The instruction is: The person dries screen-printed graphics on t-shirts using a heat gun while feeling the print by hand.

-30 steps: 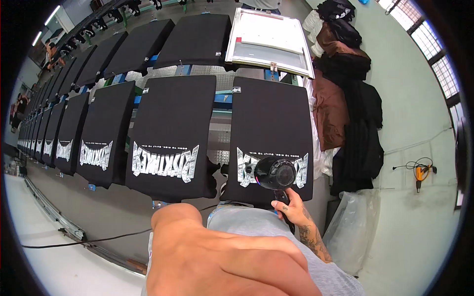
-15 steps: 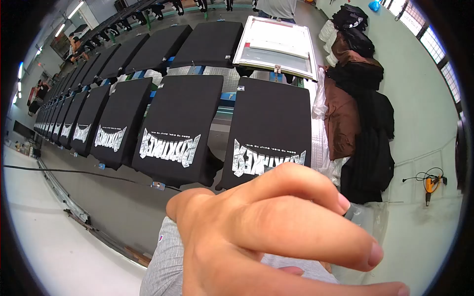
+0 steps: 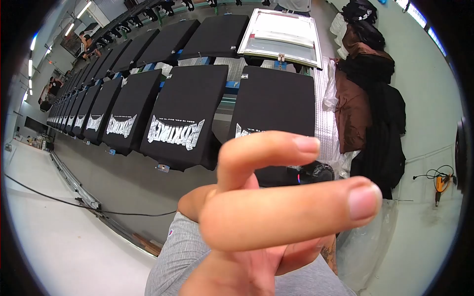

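My left hand (image 3: 276,212) fills the lower middle of the view, very close to the camera. Its fingers point right, bent and spread apart, and nothing shows between them. Behind it lies a black printed garment panel (image 3: 276,98), whose white lettering is mostly covered by a finger. A dark object (image 3: 318,172) with a small coloured light sits at that panel's near edge; its kind is unclear. Below the fingers, part of a tattooed arm (image 3: 330,254) shows, but my right hand is hidden. Left of the hand, another black panel (image 3: 190,93) carries large white lettering.
Rows of black panels (image 3: 133,93) run toward the back left. A white-framed screen (image 3: 284,32) rests at the far right of the back row. Black and brown cloth (image 3: 353,108) is piled along the right. An orange tool (image 3: 439,184) with a cable lies on the floor.
My left hand has turned and curled its fingers more, and its upper finger has risen over the lettering. The camera view has shifted slightly. The dark object with the light has come into view.
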`<state>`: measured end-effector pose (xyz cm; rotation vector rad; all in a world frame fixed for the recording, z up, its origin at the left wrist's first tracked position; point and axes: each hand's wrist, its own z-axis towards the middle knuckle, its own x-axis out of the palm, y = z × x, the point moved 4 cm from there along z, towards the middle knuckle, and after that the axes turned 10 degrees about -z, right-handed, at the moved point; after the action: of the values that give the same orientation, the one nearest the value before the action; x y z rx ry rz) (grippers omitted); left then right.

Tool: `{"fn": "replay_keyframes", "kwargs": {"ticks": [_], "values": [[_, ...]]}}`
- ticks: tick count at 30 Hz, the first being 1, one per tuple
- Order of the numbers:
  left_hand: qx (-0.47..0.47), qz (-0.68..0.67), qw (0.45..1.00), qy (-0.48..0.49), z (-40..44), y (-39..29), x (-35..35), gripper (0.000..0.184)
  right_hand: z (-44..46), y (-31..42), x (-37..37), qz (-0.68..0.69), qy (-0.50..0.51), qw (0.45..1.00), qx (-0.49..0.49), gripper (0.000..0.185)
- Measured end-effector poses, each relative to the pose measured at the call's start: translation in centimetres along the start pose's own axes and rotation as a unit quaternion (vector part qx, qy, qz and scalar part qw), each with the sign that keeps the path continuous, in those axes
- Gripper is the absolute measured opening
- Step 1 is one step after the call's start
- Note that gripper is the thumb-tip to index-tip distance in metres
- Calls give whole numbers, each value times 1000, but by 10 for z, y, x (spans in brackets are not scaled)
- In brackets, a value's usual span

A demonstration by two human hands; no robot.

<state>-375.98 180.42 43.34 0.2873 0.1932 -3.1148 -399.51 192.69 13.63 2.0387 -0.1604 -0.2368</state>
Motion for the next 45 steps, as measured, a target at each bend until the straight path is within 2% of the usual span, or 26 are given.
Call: {"fn": "replay_keyframes", "kwargs": {"ticks": [4,8,9,11,13,15,17,18,19,21,23,26,27,29,31,35,37,38,41,42,44,45], "values": [[-16,13,1000,-9,-8,4,-3,53,2,14,-6,12,-37,999,-7,44],[-7,-15,998,-55,-9,28,-7,72,19,13,-10,33,-69,997,-14,44],[-15,-26,997,-70,-6,37,-10,78,27,18,-8,32,-64,996,-44,44],[-41,-65,993,-91,-3,54,-14,90,33,18,-8,37,-94,995,-21,44],[-27,-55,995,-79,-5,69,-31,90,46,24,-5,40,-116,992,-12,44],[-71,-52,995,-37,-7,77,-45,77,59,32,1,39,-120,992,-17,45],[-170,-98,981,8,-9,83,-51,64,73,42,8,36,-122,992,-14,46],[-236,-166,957,8,-12,89,-52,54,81,47,14,36,-121,992,-9,47],[-302,-229,925,-1,-16,95,-54,45,87,52,19,34,-121,992,-6,48],[-301,-423,854,21,-21,117,-57,30,100,62,33,22,-113,993,-8,49],[-274,-609,744,44,-20,141,-56,19,118,71,46,13,-95,995,-19,51],[-172,-582,738,-295,-5,124,-33,27,138,87,69,2,-73,997,-19,53],[-156,-599,729,-294,-3,133,-35,28,143,93,77,-5,-54,998,-37,52],[-162,-614,746,-201,-6,152,-42,30,152,97,88,-12,-27,999,-34,56],[-161,-570,795,-127,-15,171,-48,32,154,103,97,-28,-15,999,-6,58],[-118,-357,926,-3,-24,190,-50,36,152,106,112,-39,31,999,-15,56],[-101,-260,959,49,-28,194,-47,37,133,140,125,-144,5,989,-34,57],[-102,-239,963,76,-31,193,-44,38,135,127,122,-118,41,992,-11,58],[-172,-274,932,161,-50,193,-28,41,123,114,119,-66,88,994,19,58],[-232,-337,891,198,-60,191,-22,43,118,101,115,-44,97,994,19,57],[-352,-366,823,255,-104,192,-14,38,107,77,108,-1,117,993,19,55],[-429,-376,769,290,-129,194,-11,32,98,73,102,4,102,994,26,55]]}}
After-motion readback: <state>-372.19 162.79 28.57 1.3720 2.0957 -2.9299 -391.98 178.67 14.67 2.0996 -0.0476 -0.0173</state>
